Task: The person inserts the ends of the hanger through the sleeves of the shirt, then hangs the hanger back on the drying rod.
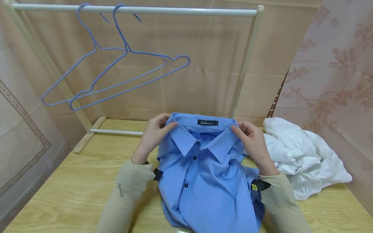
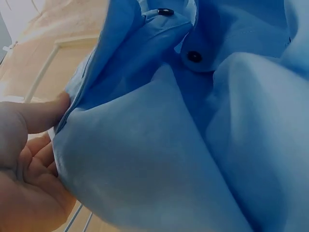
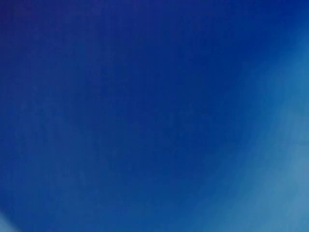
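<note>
A blue shirt (image 1: 209, 184) with dark buttons and a black neck label is held up by its collar (image 1: 185, 140), front toward me. My left hand (image 1: 155, 135) pinches the collar's left end between thumb and fingers. At the opposite end, the right hand (image 1: 254, 142) pinches the collar the same way. The left wrist view shows the thumb (image 2: 46, 113) pressed on the collar fold, with the other fingers behind it. Blurred blue cloth (image 3: 154, 121) fills the right wrist view and hides the right hand there.
Two blue wire hangers (image 1: 100, 77) hang from the white bar (image 1: 186, 10) of a rack at the back left. A crumpled white cloth (image 1: 306, 158) lies at the right on the wooden table (image 1: 73, 191). Patterned curtains (image 1: 335, 81) enclose the sides.
</note>
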Demonstrator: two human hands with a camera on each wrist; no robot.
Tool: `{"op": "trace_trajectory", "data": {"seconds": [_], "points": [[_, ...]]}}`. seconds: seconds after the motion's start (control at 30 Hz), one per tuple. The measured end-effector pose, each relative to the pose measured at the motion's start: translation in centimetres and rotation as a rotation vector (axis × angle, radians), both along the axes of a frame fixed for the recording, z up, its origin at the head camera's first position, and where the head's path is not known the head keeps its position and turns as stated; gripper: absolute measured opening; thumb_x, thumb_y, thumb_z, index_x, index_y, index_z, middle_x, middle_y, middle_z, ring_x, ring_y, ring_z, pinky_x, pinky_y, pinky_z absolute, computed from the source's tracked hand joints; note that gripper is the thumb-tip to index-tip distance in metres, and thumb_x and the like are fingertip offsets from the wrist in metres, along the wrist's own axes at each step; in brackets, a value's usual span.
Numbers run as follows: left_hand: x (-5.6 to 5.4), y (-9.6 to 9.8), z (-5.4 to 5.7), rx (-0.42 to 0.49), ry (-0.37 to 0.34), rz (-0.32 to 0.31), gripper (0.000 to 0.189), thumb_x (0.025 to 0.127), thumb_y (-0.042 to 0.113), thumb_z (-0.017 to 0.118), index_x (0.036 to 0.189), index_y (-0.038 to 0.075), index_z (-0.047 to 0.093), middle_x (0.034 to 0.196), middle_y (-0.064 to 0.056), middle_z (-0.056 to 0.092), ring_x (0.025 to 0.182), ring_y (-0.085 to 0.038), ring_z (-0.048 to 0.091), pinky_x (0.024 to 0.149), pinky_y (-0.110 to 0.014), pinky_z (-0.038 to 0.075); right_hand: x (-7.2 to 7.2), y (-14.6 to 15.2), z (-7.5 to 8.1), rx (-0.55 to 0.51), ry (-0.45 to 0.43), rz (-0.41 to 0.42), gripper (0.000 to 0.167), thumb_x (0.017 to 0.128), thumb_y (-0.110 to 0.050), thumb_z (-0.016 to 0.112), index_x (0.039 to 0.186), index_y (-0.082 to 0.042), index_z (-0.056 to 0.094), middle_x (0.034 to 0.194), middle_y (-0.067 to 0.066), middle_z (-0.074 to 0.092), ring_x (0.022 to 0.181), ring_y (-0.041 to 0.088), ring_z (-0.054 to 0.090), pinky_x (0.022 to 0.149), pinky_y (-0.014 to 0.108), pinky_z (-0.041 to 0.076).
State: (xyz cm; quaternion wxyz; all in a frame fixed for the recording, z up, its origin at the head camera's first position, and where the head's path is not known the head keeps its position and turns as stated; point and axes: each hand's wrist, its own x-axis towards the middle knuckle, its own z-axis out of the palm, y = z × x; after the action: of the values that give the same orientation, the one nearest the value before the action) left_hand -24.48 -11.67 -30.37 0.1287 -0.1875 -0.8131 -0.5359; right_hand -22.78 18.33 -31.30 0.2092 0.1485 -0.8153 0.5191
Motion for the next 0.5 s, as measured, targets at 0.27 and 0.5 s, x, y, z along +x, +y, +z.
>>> {"op": "trace_trajectory", "data": {"seconds": [0.27,0.5], "points": [[0.0,0.0,-0.1,-0.031,-0.005,0.056,0.018,0.085,0.019,0.064,0.097,0.007,0.066,0.087,-0.008,0.069,0.072,-0.015,0.057,0.064,-0.026,0.044,0.1,-0.3,-0.2,0.016,0.011,-0.026,0.02,0.089,-0.014,0.058,0.099,0.002,0.066,0.06,-0.014,0.054,0.051,0.001,0.045,0.045,0.018,0.035],[0.1,-0.1,0.0,-0.027,-0.028,0.047,0.025,0.085,0.024,0.064,0.104,0.008,0.063,0.095,-0.008,0.067,0.076,-0.017,0.056,0.068,-0.027,0.045,1.6,-1.6,1.5,-0.045,0.05,-0.026,0.022,0.089,-0.004,0.056,0.105,0.011,0.061,0.066,-0.022,0.056,0.055,-0.003,0.048,0.048,0.013,0.037]]}}
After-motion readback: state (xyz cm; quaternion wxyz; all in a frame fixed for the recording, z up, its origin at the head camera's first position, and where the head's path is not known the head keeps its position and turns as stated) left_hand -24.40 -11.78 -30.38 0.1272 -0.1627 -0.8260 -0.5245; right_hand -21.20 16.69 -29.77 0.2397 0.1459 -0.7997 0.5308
